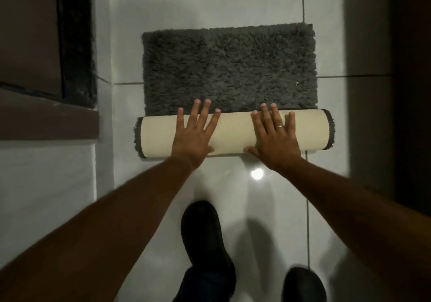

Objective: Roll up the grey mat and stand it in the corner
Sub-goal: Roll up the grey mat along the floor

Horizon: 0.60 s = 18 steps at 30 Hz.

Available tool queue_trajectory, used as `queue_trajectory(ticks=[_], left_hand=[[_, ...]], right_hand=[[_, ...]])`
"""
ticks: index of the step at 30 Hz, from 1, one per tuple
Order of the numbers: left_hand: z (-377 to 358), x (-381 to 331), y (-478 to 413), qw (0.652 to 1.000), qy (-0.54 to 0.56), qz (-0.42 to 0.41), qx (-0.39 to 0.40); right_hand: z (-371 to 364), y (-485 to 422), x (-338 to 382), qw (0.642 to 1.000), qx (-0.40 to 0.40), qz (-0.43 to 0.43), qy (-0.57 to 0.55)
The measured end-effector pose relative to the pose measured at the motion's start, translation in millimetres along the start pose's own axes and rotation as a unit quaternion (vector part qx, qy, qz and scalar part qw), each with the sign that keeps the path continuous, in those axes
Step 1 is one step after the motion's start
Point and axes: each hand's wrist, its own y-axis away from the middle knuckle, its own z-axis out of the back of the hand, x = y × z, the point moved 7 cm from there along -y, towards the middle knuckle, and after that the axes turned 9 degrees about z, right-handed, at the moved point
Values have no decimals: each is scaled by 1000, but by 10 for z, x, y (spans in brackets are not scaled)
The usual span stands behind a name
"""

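The grey shaggy mat [229, 68] lies on the white tiled floor, its near part rolled into a tube that shows the cream backing [235, 133]. My left hand [193, 136] rests flat on the left half of the roll, fingers spread, thumb at the roll's near edge. My right hand [275, 138], with a ring on one finger, lies flat on the right half in the same way. Both palms press on the roll without gripping it. The far part of the mat is still flat.
A dark brown step or ledge [46, 117] and a dark frame [77, 40] stand at the left. A dark wall or door [410, 91] runs along the right. My two dark shoes [205, 238] are on the tiles just behind the roll.
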Motion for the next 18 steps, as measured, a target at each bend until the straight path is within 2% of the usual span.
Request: queue_trajectory(ticks=[3,5,8,12,14,18], left_hand=[[258,8,170,985,26,-22,-168],[332,-4,245,975,73,-13,-208],[279,-51,158,982,124,3,-140],[55,-30,8,998,46,-30,-10],[119,38,-195,999,38,-24,-13],[423,208,-813,999,21,-16,-26]], right_hand=[[195,-96,-4,1000,-9,-4,7],[317,-114,76,999,-35,-15,5],[364,-183,145,1000,-14,-22,0],[432,-323,63,998,-35,-4,-42],[454,-366,32,997,-56,26,-51],[389,-426,-93,996,-44,81,-13]])
